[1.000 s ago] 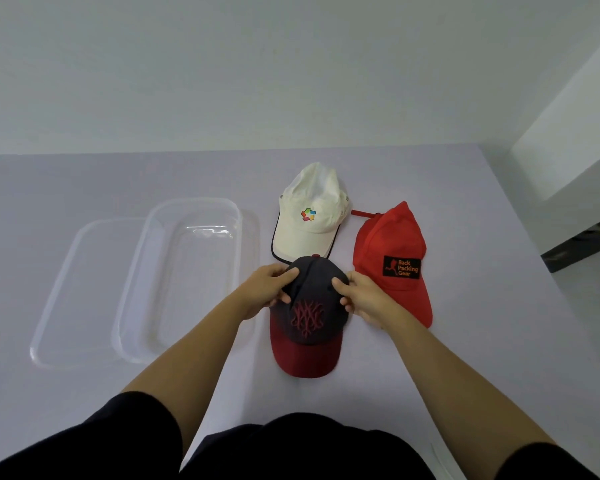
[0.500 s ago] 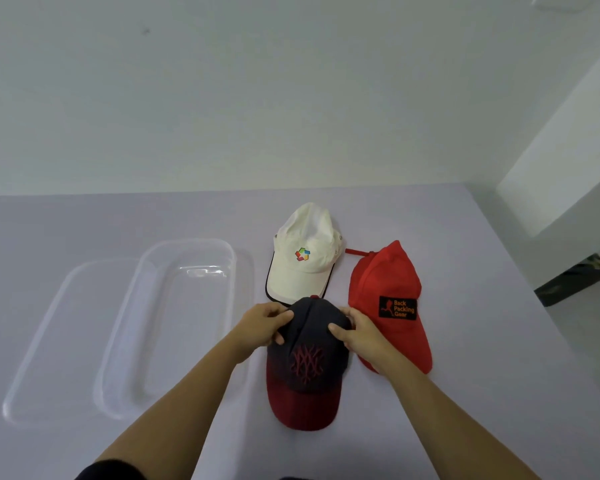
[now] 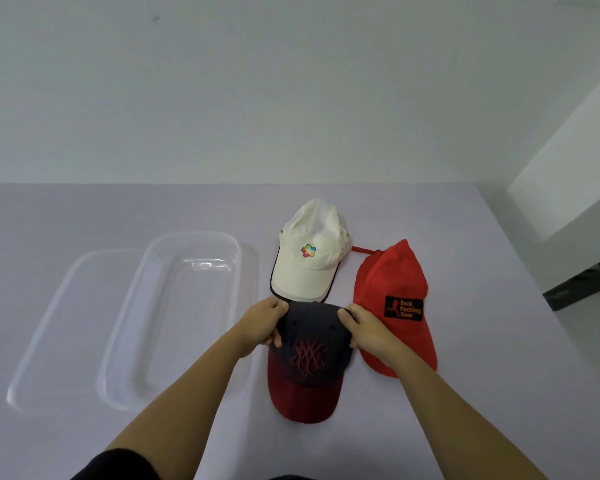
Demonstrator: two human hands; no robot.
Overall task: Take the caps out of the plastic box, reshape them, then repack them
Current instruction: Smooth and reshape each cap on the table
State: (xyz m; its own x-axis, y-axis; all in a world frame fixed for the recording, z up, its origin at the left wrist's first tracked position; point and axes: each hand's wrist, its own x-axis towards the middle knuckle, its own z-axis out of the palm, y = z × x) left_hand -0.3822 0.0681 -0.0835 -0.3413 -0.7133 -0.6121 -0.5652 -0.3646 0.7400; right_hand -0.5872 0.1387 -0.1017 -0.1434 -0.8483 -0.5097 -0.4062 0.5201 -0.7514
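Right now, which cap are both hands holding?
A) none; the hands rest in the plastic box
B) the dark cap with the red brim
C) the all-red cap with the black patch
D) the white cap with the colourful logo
B: the left hand and right hand grip either side of the crown of the dark cap with the red brim.

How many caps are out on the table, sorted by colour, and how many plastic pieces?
White cap: 1
Red cap: 1
Navy cap with dark red brim: 1
Clear plastic box: 1
Clear plastic lid: 1
Total: 5
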